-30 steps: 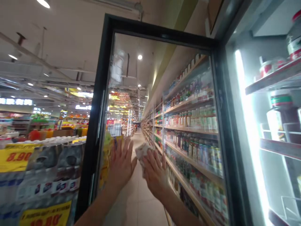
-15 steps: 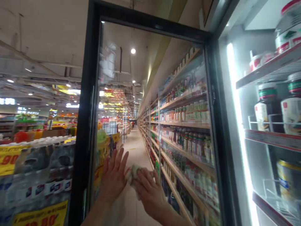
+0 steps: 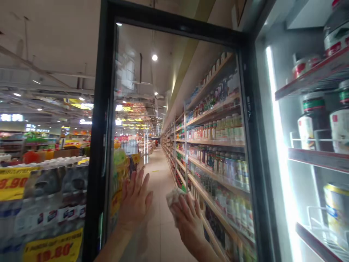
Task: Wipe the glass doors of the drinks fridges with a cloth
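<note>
An open glass cooler door (image 3: 174, 109) with a black frame (image 3: 99, 120) stands in front of me. My left hand (image 3: 135, 202) lies flat on the glass with fingers stretched upward, holding nothing. My right hand (image 3: 188, 222) presses a crumpled whitish cloth (image 3: 173, 198) against the glass a little to the right, fingers flat over the cloth. Both forearms reach up from the bottom edge.
The lit cooler interior (image 3: 313, 145) with bottles and jars on shelves is at the right. Through the glass runs a shop aisle (image 3: 160, 203) with stocked shelves (image 3: 218, 145). Packed bottles with yellow price signs (image 3: 51, 249) stand at the left.
My right hand with the cloth has slid along the glass: down and left, then back to the right. My left hand has stayed flat on the glass.
</note>
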Demonstrator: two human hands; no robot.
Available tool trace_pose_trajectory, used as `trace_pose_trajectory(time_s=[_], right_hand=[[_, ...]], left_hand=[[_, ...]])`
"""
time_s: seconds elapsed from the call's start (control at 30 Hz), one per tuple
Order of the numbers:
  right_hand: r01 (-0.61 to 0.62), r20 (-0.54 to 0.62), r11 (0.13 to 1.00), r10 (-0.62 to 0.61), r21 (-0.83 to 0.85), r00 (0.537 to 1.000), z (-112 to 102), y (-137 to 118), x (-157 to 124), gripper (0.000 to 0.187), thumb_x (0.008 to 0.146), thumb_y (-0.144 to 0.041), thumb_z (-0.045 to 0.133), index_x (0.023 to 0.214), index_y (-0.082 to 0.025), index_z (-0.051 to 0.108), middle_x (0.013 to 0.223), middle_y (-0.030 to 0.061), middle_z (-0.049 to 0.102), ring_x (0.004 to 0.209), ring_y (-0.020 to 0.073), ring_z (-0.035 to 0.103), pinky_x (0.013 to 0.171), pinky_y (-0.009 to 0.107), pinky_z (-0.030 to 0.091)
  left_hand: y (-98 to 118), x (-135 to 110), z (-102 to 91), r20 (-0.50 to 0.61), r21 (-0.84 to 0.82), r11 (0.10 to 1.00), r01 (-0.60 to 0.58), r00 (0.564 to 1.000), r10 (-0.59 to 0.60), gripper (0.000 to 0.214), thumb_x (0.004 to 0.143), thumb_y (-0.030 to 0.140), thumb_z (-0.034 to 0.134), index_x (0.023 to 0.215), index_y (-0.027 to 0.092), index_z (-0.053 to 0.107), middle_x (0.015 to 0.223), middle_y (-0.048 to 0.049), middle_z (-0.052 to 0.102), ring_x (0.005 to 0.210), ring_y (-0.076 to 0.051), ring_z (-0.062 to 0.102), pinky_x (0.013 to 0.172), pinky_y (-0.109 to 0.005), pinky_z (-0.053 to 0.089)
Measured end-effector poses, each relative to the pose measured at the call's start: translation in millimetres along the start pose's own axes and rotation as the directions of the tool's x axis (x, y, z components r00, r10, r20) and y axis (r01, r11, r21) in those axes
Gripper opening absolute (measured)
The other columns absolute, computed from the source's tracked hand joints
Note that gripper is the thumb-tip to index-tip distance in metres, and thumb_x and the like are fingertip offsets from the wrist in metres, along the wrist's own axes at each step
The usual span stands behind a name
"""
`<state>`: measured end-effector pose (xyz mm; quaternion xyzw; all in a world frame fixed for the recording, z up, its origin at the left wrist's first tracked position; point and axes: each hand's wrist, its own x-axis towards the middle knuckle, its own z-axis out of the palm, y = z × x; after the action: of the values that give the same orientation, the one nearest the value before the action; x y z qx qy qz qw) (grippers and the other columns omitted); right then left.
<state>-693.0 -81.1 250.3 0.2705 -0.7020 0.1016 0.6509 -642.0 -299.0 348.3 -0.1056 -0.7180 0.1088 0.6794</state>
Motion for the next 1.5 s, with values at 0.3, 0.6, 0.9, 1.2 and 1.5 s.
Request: trace_pose_trajectory(time_s=[0.3,0.6,0.9,1.2,1.5], right_hand=[[-0.595,-0.222,0.793,0.561,-0.130,0.797,-25.9,89.1,-47.1,0.058,0.087,-0.019,0.034,0.145,-0.019,0.024,0.152,0.0161,0.018,0.139,0.0350,0.021,0.099,0.061,0.035],[-0.039,0.055,0.998,0.041,-0.046,0.998,-18.1,3.7,-65.3,0.052,0.080,-0.014,0.045,0.128,-0.034,0.049,0.137,0.0014,0.048,0.138,0.0248,0.026,0.112,0.051,0.023],[-0.303,0.033,0.948,0.307,-0.094,0.951,-19.3,12.9,-72.2,0.063,0.083,-0.020,0.044,0.143,-0.031,0.028,0.150,0.0086,0.028,0.137,0.0334,0.027,0.101,0.057,0.035],[-0.542,-0.129,0.805,0.527,-0.242,0.840,-43.6,112.5,-62.8,0.052,0.086,-0.027,0.034,0.137,-0.015,0.041,0.143,0.0190,0.037,0.134,0.0360,0.030,0.098,0.062,0.033],[0.070,0.053,0.998,-0.070,-0.001,0.996,-23.7,48.2,45.9,0.051,0.081,-0.019,0.046,0.131,-0.028,0.047,0.149,0.0048,0.031,0.140,0.0263,0.021,0.110,0.050,0.024]], left_hand=[[13.3,-8.8,-5.1,0.025,0.011,0.999,0.045,0.999,-0.046,0.069,0.086,0.024,0.047,0.146,0.018,0.014,0.148,-0.0114,0.026,0.141,-0.025,0.012,0.115,-0.050,0.011],[7.5,-10.6,-11.8,0.042,0.003,1.000,0.008,0.999,-0.008,0.070,0.086,0.024,0.047,0.147,0.020,0.012,0.149,-0.0101,0.025,0.140,-0.025,0.014,0.115,-0.049,0.013],[10.9,-14.5,-12.9,0.021,0.016,1.000,0.019,1.000,-0.019,0.070,0.085,0.022,0.046,0.146,0.020,0.012,0.150,-0.0088,0.022,0.141,-0.024,0.013,0.114,-0.050,0.014],[9.8,-16.2,-12.6,0.018,-0.013,0.999,0.029,0.999,-0.029,0.071,0.084,0.022,0.047,0.146,0.022,0.013,0.150,-0.0082,0.024,0.141,-0.024,0.014,0.115,-0.049,0.013],[7.0,-14.7,-9.9,-0.026,-0.015,1.000,-0.003,1.000,0.002,0.068,0.086,0.023,0.046,0.146,0.019,0.015,0.149,-0.0098,0.025,0.141,-0.024,0.014,0.115,-0.046,0.012]])
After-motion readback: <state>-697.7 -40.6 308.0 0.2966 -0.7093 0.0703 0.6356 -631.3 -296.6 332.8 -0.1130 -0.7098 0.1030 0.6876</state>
